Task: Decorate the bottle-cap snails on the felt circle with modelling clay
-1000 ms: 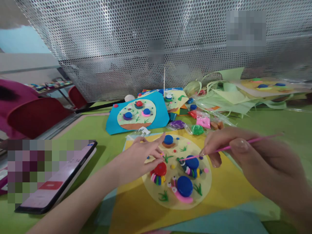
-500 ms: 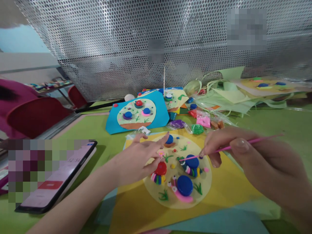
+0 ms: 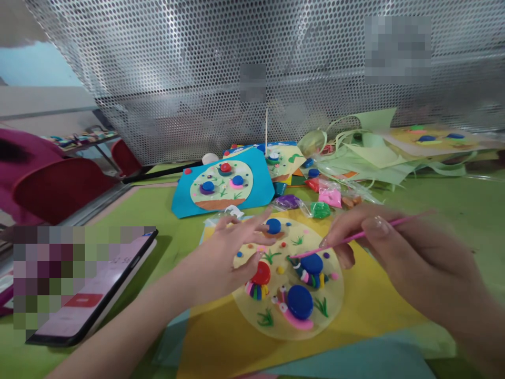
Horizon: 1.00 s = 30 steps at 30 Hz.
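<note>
Where the head camera looks down on the green surface (image 3: 150, 208), the left hand (image 3: 226, 252) lies spread with its fingers apart on the left part of a pale round disc (image 3: 288, 279), holding nothing. The disc sits on a yellow sheet (image 3: 366, 300) and carries clay snails with blue and red shells, small dots and green grass tufts. The left palm hides the disc's left edge. The right hand (image 3: 398, 258) pinches a thin pink stick (image 3: 351, 238) between thumb and fingers; the stick's tip rests at the top of the blue-shelled snail (image 3: 311, 266) in the middle of the disc. Whether the tip presses into the clay is hard to make out. The right wrist is cut off at the lower right corner, and motion blurs that hand.

A phone (image 3: 94, 284) lies at the left, its screen partly pixelated. Behind the disc lies a blue card (image 3: 181, 202) with another clay scene, then small bags of coloured clay (image 3: 319, 202) and a heap of pale green paper scraps (image 3: 374, 155) against a perforated metal screen (image 3: 236, 63).
</note>
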Each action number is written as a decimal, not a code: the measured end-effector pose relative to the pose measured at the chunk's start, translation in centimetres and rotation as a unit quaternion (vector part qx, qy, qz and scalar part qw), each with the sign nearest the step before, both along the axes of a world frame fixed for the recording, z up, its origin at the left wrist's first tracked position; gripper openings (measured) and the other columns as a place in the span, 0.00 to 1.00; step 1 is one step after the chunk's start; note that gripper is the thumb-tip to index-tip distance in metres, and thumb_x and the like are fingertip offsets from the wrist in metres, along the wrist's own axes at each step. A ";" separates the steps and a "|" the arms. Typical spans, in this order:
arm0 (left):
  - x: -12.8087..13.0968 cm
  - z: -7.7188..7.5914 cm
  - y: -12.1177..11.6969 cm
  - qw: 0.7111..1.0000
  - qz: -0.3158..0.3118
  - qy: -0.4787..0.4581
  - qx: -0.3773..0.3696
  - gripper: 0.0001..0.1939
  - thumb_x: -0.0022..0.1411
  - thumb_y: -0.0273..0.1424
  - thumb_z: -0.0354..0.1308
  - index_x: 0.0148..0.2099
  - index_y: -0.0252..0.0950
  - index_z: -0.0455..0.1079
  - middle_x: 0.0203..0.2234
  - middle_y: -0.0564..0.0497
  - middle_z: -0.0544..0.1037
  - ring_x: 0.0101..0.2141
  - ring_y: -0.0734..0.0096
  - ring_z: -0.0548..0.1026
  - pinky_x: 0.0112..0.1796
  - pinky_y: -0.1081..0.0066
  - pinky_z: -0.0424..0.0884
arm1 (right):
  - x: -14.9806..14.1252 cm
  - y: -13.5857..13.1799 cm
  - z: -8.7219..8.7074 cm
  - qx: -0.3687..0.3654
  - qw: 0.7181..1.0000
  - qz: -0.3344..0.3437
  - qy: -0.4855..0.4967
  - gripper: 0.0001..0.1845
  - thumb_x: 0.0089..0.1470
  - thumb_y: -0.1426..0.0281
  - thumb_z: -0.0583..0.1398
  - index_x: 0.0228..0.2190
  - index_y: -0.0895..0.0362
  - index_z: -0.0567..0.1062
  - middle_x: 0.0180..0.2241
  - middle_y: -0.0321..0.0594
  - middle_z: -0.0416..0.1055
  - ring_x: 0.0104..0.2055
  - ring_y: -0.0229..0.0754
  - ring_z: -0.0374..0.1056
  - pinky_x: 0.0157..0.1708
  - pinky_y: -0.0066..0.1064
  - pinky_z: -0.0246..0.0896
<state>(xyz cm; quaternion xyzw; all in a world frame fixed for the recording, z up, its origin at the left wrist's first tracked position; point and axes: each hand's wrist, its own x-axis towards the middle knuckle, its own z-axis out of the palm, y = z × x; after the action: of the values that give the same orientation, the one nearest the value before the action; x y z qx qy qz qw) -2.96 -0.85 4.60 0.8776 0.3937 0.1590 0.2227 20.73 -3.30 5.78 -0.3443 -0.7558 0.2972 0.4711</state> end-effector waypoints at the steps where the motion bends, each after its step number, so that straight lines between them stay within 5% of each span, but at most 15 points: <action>1: 0.1 -0.1 -0.1 0.999 -0.001 -0.039 0.004 0.28 0.59 0.21 0.51 0.59 0.46 0.54 0.46 0.56 0.76 0.54 0.64 0.66 0.56 0.58 0.51 | -0.1 0.0 0.0 -0.018 1.000 0.001 0.006 0.19 0.63 0.65 0.48 0.27 0.53 0.74 0.17 0.33 0.66 0.21 0.33 0.65 0.21 0.23 0.60; 5: 0.6 -0.4 -0.8 0.984 -0.018 -0.155 0.088 0.16 0.55 0.26 0.61 0.45 0.45 0.67 0.41 0.55 0.78 0.46 0.66 0.73 0.51 0.64 0.61 | -0.5 0.0 -0.3 -0.112 0.992 0.012 0.056 0.21 0.62 0.61 0.50 0.25 0.56 0.75 0.16 0.34 0.67 0.20 0.34 0.65 0.21 0.25 0.61; 9: 1.3 -0.6 -1.9 0.961 -0.025 -0.207 0.179 0.36 0.52 0.30 0.66 0.59 0.46 0.54 0.32 0.58 0.80 0.38 0.65 0.76 0.51 0.60 0.59 | -0.7 0.0 -0.5 -0.168 0.980 0.012 0.109 0.21 0.59 0.58 0.53 0.22 0.57 0.75 0.14 0.35 0.67 0.18 0.35 0.66 0.20 0.26 0.62; 11: 1.5 -0.6 -2.3 0.954 -0.037 -0.244 0.169 0.42 0.51 0.31 0.67 0.63 0.44 0.48 0.31 0.58 0.81 0.36 0.66 0.76 0.49 0.63 0.62 | -0.8 0.0 -0.5 -0.179 0.977 0.017 0.111 0.22 0.58 0.57 0.54 0.22 0.57 0.75 0.14 0.35 0.67 0.18 0.35 0.66 0.20 0.25 0.62; 16: 2.0 -0.9 -2.8 0.939 -0.017 -0.326 0.108 0.36 0.48 0.25 0.69 0.57 0.44 0.59 0.29 0.59 0.80 0.36 0.70 0.75 0.47 0.68 0.67 | -1.0 -0.1 -0.6 -0.185 0.977 0.020 0.107 0.21 0.59 0.58 0.53 0.23 0.57 0.75 0.14 0.35 0.68 0.19 0.34 0.66 0.21 0.24 0.63; 30: 2.0 -0.5 -3.4 0.915 0.042 -0.397 0.060 0.37 0.51 0.22 0.66 0.59 0.48 0.57 0.25 0.62 0.80 0.35 0.71 0.73 0.43 0.71 0.68 | -1.0 0.1 -0.6 -0.211 0.968 0.032 0.132 0.20 0.57 0.57 0.55 0.22 0.57 0.75 0.15 0.35 0.68 0.20 0.35 0.66 0.21 0.25 0.63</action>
<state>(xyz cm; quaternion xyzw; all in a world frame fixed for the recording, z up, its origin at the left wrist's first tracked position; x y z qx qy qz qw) -0.96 -4.26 4.10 0.7366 0.2989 0.5268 0.3008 19.74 -3.18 5.19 -0.3697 -0.6177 0.5078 0.4732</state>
